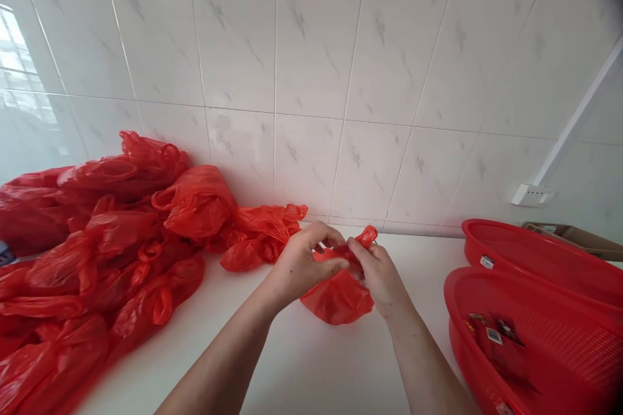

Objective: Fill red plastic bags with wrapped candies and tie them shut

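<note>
On the white table, a red plastic bag [338, 301] with a rounded, full lower part sits between my hands. My right hand [384, 275] pinches its gathered top, and a twisted end sticks up above the fingers. My left hand [306, 262] is at the bag's left side, thumb and curved fingers apart, with red film showing in the gap. Whether its hidden fingers touch the bag I cannot see. Just left of that hand lies another crumpled red bag [263, 230]. What the bag holds is hidden by the film.
A large heap of red plastic bags [121, 233] fills the left side. At the right stand two red plastic baskets [457, 295], the nearer one holding small dark packets [501, 340]. Behind them lies a cardboard box [584, 240]. A tiled wall [311, 78] with a socket [533, 194] closes the back.
</note>
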Action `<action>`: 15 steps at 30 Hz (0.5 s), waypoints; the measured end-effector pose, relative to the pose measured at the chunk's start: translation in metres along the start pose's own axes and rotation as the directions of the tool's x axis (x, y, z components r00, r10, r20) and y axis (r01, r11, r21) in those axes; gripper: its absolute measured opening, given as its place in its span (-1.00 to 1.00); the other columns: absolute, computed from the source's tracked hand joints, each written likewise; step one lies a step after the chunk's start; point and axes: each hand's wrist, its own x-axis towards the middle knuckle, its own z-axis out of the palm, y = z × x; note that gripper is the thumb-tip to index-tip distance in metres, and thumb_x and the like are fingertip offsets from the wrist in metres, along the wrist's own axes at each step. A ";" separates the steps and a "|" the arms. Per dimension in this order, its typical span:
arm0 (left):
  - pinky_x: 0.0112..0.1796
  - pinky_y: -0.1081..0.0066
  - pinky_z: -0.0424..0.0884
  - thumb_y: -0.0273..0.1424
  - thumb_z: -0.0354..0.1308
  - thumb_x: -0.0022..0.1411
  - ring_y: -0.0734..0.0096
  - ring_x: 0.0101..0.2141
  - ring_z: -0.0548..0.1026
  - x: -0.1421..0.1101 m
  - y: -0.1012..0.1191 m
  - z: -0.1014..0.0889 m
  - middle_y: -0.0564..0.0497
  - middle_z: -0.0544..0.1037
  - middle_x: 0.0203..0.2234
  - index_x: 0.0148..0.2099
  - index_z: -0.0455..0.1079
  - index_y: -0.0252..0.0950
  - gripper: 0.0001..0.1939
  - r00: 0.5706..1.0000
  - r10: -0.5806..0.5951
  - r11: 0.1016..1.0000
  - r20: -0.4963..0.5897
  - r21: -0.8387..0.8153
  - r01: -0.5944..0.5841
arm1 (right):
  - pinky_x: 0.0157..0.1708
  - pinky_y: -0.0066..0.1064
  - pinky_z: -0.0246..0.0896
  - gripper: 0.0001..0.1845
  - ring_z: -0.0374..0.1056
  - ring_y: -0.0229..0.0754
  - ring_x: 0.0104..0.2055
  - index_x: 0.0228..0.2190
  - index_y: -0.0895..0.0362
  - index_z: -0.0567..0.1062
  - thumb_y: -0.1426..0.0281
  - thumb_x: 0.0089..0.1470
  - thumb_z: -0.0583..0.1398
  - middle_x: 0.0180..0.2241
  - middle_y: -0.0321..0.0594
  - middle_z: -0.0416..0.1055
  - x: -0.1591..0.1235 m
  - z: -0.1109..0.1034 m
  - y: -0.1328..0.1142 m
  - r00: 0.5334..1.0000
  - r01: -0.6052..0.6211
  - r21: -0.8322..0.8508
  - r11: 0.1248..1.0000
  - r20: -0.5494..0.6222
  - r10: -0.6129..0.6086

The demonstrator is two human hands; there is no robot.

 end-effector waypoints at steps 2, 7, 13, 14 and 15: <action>-0.16 0.36 0.32 -0.50 0.28 0.00 0.38 -0.23 0.37 -0.004 -0.007 0.002 0.05 0.42 -0.28 -0.16 0.42 -0.14 -0.69 0.994 0.026 0.997 0.104 0.067 -0.033 | -0.63 -0.50 -0.15 -0.59 -0.03 -0.37 -0.61 -0.56 0.15 0.34 0.06 0.03 0.15 -0.65 -0.39 0.08 -0.001 -0.001 -0.001 1.000 -0.025 0.073 0.997 -0.017 0.026; -0.23 0.37 0.29 -0.48 0.16 0.11 0.36 -0.27 0.35 -0.008 -0.022 0.008 0.04 0.37 -0.38 -0.39 0.39 -0.21 -0.93 0.995 -0.042 0.993 0.086 0.111 0.032 | -0.64 -0.50 -0.11 -0.51 0.02 -0.35 -0.65 -0.58 0.16 0.39 0.00 0.06 0.07 -0.69 -0.33 0.20 -0.006 -0.001 -0.013 0.986 -0.098 0.006 0.995 0.139 0.096; -0.07 0.29 0.26 -0.36 0.09 0.18 0.28 -0.04 0.33 -0.008 -0.041 0.007 -0.04 0.38 -0.07 -0.38 0.27 -0.26 -0.89 0.963 -0.262 0.930 -0.064 -0.282 0.234 | -0.42 -0.41 0.15 -0.32 0.17 -0.28 -0.53 -0.12 0.14 0.49 -0.13 0.05 0.00 -0.50 -0.23 0.37 -0.005 -0.008 -0.007 0.934 0.002 0.062 0.998 0.356 -0.023; -0.13 0.32 0.29 -0.33 0.07 0.20 0.31 -0.11 0.37 -0.008 -0.044 0.007 -0.04 0.42 -0.15 -0.37 0.25 -0.26 -0.87 0.956 -0.292 0.900 -0.007 -0.340 0.272 | -0.38 -0.39 0.16 -0.29 0.17 -0.26 -0.50 -0.11 0.14 0.50 -0.15 0.05 -0.02 -0.47 -0.22 0.35 -0.004 -0.010 -0.005 0.932 -0.001 0.093 0.996 0.361 -0.033; -0.22 0.36 0.31 -0.31 0.05 0.21 0.36 -0.23 0.40 -0.008 -0.045 0.007 -0.01 0.43 -0.28 -0.36 0.23 -0.26 -0.86 0.949 -0.311 0.873 0.045 -0.381 0.304 | -0.38 -0.38 0.16 -0.28 0.17 -0.25 -0.48 -0.13 0.14 0.52 -0.15 0.06 -0.05 -0.46 -0.22 0.34 -0.004 -0.011 -0.003 0.934 -0.001 0.112 0.994 0.354 -0.039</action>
